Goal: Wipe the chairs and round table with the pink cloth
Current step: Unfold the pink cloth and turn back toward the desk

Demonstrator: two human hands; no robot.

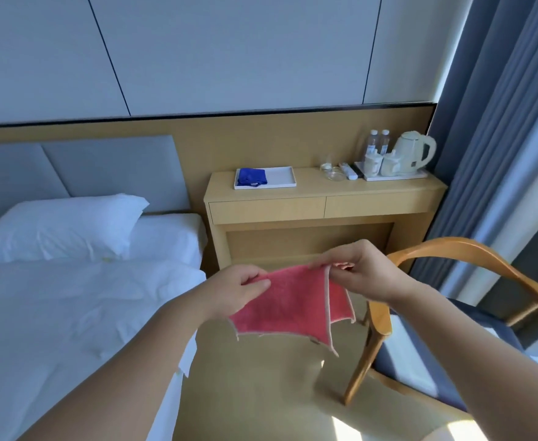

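Both hands are raised in the lower middle of the frame, sharing the pink cloth (288, 308). The left hand (245, 289) pinches its upper left edge between thumb and curled fingers, and the right hand (364, 275) pinches the upper right corner the same way, so the cloth hangs between them above the floor (261, 393).

It looks light, soft and limp, a fuzzy towel with a pale stitched border. One layer folds behind the other and the lower corners droop to points. It should neither slip nor break, but held by an edge it will flop, so I judge that a folded pad pressed under a flat palm would wipe better.

The chair (452, 246), at the lower right, is near the right hand. Its curved wooden back rail and arm give narrow rounded edges the cloth can wrap round.

The bed (70, 313) closes off the left, the worktop (325, 186) with its kettle (415, 151) stands behind in the centre, and the curtain (499, 122) hangs at the right, leaving a strip of floor to move in. No round table shows.
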